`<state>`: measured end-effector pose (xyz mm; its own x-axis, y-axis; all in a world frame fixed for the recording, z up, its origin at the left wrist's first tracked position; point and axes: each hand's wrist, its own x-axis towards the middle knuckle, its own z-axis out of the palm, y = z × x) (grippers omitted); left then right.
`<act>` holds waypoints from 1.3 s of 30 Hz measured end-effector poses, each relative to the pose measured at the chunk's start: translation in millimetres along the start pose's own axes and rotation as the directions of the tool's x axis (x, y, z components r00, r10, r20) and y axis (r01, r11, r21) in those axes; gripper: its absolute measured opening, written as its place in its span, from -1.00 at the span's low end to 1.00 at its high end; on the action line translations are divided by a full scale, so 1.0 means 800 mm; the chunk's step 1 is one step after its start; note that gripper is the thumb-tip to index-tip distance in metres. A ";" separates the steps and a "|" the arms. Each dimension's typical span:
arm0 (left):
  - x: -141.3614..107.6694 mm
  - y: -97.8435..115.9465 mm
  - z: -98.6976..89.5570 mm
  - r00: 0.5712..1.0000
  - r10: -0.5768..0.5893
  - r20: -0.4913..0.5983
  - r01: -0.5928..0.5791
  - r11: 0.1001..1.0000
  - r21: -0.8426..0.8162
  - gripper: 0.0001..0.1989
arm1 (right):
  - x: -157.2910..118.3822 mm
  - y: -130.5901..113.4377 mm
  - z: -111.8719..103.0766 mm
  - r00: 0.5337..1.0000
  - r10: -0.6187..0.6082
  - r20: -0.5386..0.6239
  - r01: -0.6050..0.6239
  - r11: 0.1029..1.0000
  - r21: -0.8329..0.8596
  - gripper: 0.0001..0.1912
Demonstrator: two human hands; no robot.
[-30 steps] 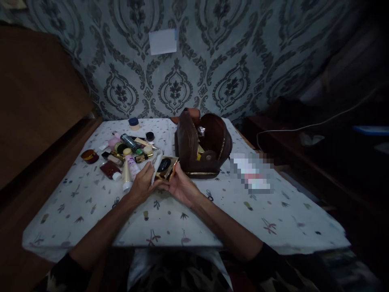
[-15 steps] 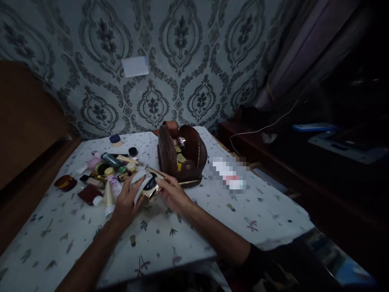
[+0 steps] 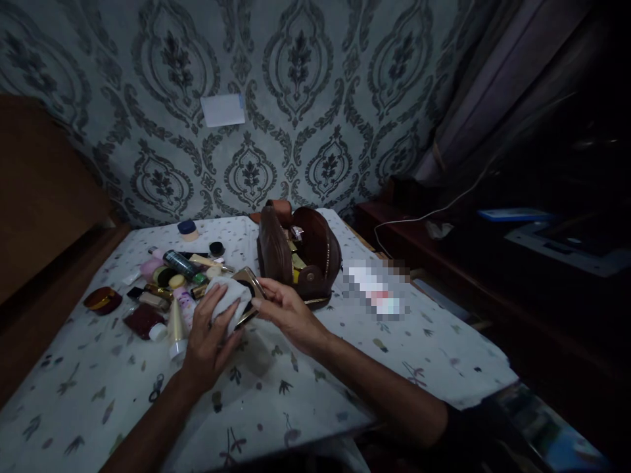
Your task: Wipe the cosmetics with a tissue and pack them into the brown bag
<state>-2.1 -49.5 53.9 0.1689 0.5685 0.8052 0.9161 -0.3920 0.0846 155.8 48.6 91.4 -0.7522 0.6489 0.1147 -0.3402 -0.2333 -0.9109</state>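
Observation:
My right hand point(image 3: 296, 318) grips the right edge of a flat, square gold-and-black case point(image 3: 252, 284), which looks like a makeup compact. Pressed to the left side of its face is a crumpled white wipe point(image 3: 231, 301), held under the fingers of my left hand point(image 3: 210, 335); the wipe hides much of the case. Both hands are raised over the front of the table. Just behind my right hand stands an open brown handbag point(image 3: 277, 246) with small gold and yellow items inside. Left of my hands, a gold tube point(image 3: 177, 325) with a white cap lies near a dark red bottle point(image 3: 142, 320).
More cosmetics, including a dark green bottle point(image 3: 180, 264) and an amber round container point(image 3: 102, 300), are heaped on the patterned tablecloth point(image 3: 276, 420). A navy-lidded jar point(image 3: 188, 229) stands at the back. One blurred-out item point(image 3: 374, 289) lies right of the bag.
The case has tilted and risen slightly. The white wipe has spread over more of its face, with my left hand shifted along it. My view has moved a little.

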 end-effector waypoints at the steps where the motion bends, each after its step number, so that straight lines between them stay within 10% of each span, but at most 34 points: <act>1: 0.000 0.001 -0.001 1.000 0.001 -0.006 -0.001 1.000 -0.006 -0.44 | -0.001 -0.005 -0.001 0.999 0.034 0.002 -0.034 0.999 -0.020 -0.55; 10: 0.001 0.008 -0.003 0.996 0.070 -0.048 -0.073 0.995 -0.066 -0.47 | -0.004 -0.057 -0.013 0.994 0.111 -0.001 -0.107 0.958 -0.268 -0.58; 16: 0.000 0.007 0.008 0.991 0.124 -0.042 -0.130 0.968 -0.215 -0.64 | 0.009 -0.139 -0.040 0.975 -0.153 -0.159 0.058 0.873 -0.484 -0.63; 19: -0.003 0.007 0.016 0.990 0.134 -0.042 -0.140 0.956 -0.256 -0.75 | 0.026 -0.180 -0.063 0.947 -0.254 -0.195 0.021 0.656 -0.754 -0.72; 23: -0.009 0.006 0.021 0.992 0.123 0.005 -0.117 0.958 -0.260 -0.79 | 0.052 -0.203 -0.078 0.928 -0.296 -0.228 -0.240 -0.004 -0.971 -0.82; 26: -0.011 0.003 0.023 0.991 0.133 0.028 -0.122 0.961 -0.247 -0.80 | 0.067 -0.200 -0.075 0.939 -0.201 -0.280 -0.332 -0.305 -0.893 -0.77; 33: -0.010 0.000 0.024 0.986 0.158 0.049 -0.146 0.971 -0.187 -0.85 | 0.092 -0.176 -0.079 0.973 -0.035 -0.227 -0.207 -0.561 -0.801 -0.43; 39: -0.012 0.001 0.028 0.983 0.175 0.049 -0.164 0.973 -0.165 -0.86 | 0.104 -0.165 -0.085 0.977 0.073 -0.201 -0.105 -0.653 -0.750 -0.61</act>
<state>5.0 -39.2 33.6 0.3438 0.5260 0.7779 0.8032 -0.5938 0.0466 176.5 182.6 194.4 -0.6464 0.7623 -0.0342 0.7245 0.6272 0.2859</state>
